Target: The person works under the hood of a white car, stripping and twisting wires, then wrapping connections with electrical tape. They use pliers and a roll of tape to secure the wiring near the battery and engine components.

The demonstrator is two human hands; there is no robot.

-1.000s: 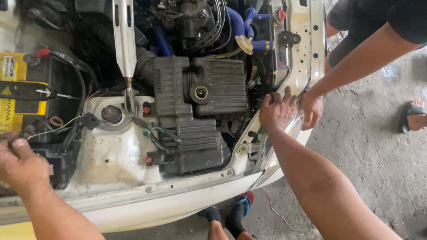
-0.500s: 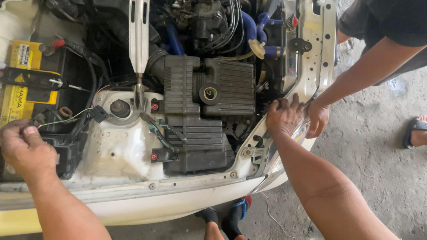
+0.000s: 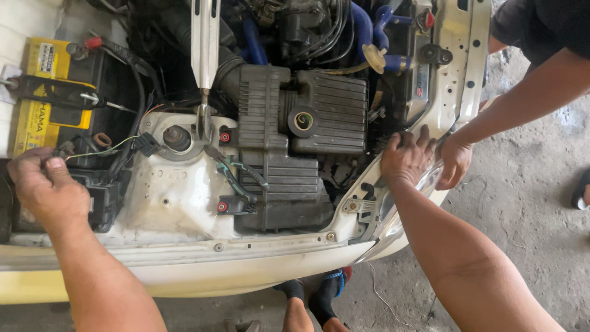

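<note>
I look down into a white car's open engine bay (image 3: 184,203). My left hand (image 3: 46,187) sits at the bay's left side beside the yellow battery (image 3: 37,104), pinching a thin green-yellow wire (image 3: 101,150) that runs to a small black connector (image 3: 147,144). My right hand (image 3: 405,157) grips the edge of the bodywork at the front right corner, over a clear headlight lens (image 3: 393,221). Right beside it, another person's hand (image 3: 455,161) holds the same white panel (image 3: 458,67).
A black air-filter box (image 3: 295,141) fills the middle of the bay, with blue hoses (image 3: 362,24) behind it. A silver hood prop rod (image 3: 204,55) stands near the strut tower (image 3: 177,138). My feet (image 3: 310,304) are below the bumper on grey concrete.
My left hand has lifted slightly and now pinches the thin wire. My right hand stays on the corner of the bodywork. The view has shifted a little.
</note>
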